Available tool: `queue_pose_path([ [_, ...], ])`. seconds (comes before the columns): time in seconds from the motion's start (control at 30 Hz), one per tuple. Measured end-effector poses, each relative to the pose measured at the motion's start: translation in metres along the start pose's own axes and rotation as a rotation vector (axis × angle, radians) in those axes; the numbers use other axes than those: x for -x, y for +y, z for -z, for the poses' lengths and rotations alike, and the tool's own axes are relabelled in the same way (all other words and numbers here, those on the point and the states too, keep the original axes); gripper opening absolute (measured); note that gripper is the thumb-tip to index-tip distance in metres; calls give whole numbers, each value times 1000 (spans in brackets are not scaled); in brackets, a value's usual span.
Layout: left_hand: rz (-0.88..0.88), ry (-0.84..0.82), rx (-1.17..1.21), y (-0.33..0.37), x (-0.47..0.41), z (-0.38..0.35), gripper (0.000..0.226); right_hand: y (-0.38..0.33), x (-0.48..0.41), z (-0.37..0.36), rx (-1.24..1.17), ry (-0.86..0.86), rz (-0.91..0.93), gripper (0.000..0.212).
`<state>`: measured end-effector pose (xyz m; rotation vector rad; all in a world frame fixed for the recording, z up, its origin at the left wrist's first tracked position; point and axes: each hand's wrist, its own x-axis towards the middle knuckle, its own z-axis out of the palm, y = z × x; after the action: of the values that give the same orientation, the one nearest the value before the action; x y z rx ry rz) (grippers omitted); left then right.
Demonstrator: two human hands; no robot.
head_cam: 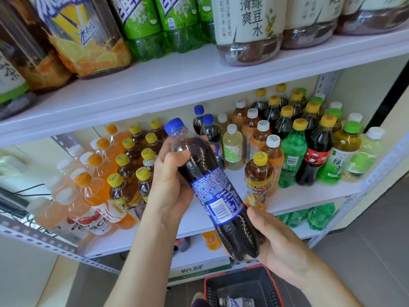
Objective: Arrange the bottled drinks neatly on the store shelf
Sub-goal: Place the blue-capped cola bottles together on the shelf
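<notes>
A dark cola bottle (pixel 212 185) with a blue cap and blue label is tilted in front of the middle shelf (pixel 309 196). My left hand (pixel 170 180) grips its upper part, thumb across the shoulder. My right hand (pixel 278 242) holds its base from below. Behind it on the shelf stand two more blue-capped cola bottles (pixel 209 129). An iced-tea bottle with a yellow cap (pixel 257 180) stands alone just right of the held bottle.
Orange and tea bottles (pixel 115 173) crowd the shelf's left; green, cola and tea bottles (pixel 309 138) fill the right. Large bottles (pixel 247 29) line the upper shelf. A red-rimmed basket (pixel 241 286) with a bottle inside sits on the floor below. Green bottles (pixel 309 216) sit on a lower shelf.
</notes>
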<state>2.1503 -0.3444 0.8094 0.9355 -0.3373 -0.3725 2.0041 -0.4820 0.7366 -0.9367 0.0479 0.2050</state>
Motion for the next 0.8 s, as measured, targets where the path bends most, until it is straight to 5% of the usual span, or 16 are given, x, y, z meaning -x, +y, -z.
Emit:
queue_pose_path([
  [0.1, -9, 23, -85, 4, -2, -2, 47, 5, 0, -3, 72, 122, 67, 59],
  [0.27, -34, -7, -603, 16, 0, 2, 35, 6, 0, -10, 538, 366, 195, 46],
  [0.4, -38, 17, -891, 26, 0, 6, 48, 10, -2, -12, 596, 486, 245, 55],
  [0.57, 94, -78, -940, 31, 2, 6, 64, 15, -10, -12, 709, 578, 325, 58],
  [0.8, -10, -32, -912, 24, -5, -2, 50, 20, -18, -6, 878, 647, 332, 58],
])
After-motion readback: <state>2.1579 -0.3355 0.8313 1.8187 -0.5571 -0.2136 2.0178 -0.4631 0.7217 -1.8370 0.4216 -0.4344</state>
